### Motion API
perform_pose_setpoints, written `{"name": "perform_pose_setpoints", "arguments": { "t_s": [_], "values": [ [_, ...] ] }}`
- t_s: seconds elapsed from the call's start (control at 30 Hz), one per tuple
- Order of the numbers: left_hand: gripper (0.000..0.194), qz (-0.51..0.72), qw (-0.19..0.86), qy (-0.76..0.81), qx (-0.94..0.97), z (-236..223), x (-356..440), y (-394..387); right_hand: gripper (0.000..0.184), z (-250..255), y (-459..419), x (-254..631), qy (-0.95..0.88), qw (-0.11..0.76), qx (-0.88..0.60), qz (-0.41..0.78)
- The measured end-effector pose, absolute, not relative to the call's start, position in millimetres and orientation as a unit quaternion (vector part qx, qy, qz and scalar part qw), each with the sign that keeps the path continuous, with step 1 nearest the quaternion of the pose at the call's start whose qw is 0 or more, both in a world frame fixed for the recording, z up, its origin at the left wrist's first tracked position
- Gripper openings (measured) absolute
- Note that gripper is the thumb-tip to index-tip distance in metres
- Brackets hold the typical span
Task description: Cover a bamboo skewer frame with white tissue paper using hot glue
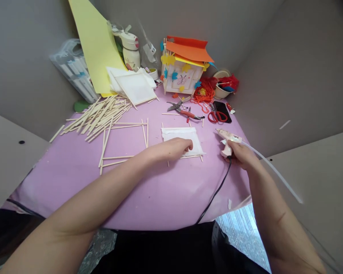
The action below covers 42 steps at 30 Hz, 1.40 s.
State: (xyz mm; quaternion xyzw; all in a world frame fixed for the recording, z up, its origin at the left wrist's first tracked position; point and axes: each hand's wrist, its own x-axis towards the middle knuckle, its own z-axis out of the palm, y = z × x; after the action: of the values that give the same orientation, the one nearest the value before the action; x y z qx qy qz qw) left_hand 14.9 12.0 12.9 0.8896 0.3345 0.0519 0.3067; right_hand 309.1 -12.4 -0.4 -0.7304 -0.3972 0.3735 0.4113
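Observation:
My left hand (173, 149) lies on a white paper-covered stick frame (183, 135) in the middle of the purple table (148, 194), fingers curled down and pressing on its near edge. My right hand (241, 154) is closed round a pale pink hot glue gun (228, 137) just right of the frame. The gun's nozzle points left, a clear glue stick (274, 171) trails out behind it, and its black cord (214, 194) runs off the table's front edge.
An empty square of sticks (122, 142) and a heap of loose sticks (100, 114) lie to the left. At the back stand a paper lantern house (184, 64), yellow sheet (95, 42), bottle (130, 51), pliers (184, 110), red scissors (217, 116) and a bowl (221, 89).

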Motion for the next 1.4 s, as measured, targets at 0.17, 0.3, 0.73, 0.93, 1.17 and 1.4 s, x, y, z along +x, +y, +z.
{"name": "perform_pose_setpoints", "arguments": {
  "t_s": [0.17,0.3,0.73,0.93,1.17,1.4],
  "values": [
    [0.034,0.054,0.3,0.363,0.881,19.4,8.6,-6.4,0.04,6.6,-27.8,312.9,-0.46,0.286,-0.802,0.252],
    [0.045,0.078,0.308,0.397,0.861,24.5,-0.6,-18.3,0.024,15.2,-40.9,284.1,-0.691,0.264,-0.67,0.061],
    [0.052,0.119,0.214,0.484,0.84,13.4,-9.9,-46.9,0.046,1.8,-23.6,239.1,-0.863,0.192,-0.43,0.185],
    [0.053,0.071,0.141,0.483,0.861,17.1,-4.8,-47.2,0.048,-5.4,-21.4,235.8,-0.861,0.195,-0.435,0.178],
    [0.057,0.095,0.108,0.495,0.857,10.0,-7.0,-45.0,0.052,-11.0,-19.4,231.8,-0.858,0.193,-0.445,0.171],
    [0.055,0.106,0.096,0.496,0.856,8.7,-7.1,-45.8,0.052,-11.3,-19.6,232.2,-0.86,0.186,-0.443,0.171]
  ]
}}
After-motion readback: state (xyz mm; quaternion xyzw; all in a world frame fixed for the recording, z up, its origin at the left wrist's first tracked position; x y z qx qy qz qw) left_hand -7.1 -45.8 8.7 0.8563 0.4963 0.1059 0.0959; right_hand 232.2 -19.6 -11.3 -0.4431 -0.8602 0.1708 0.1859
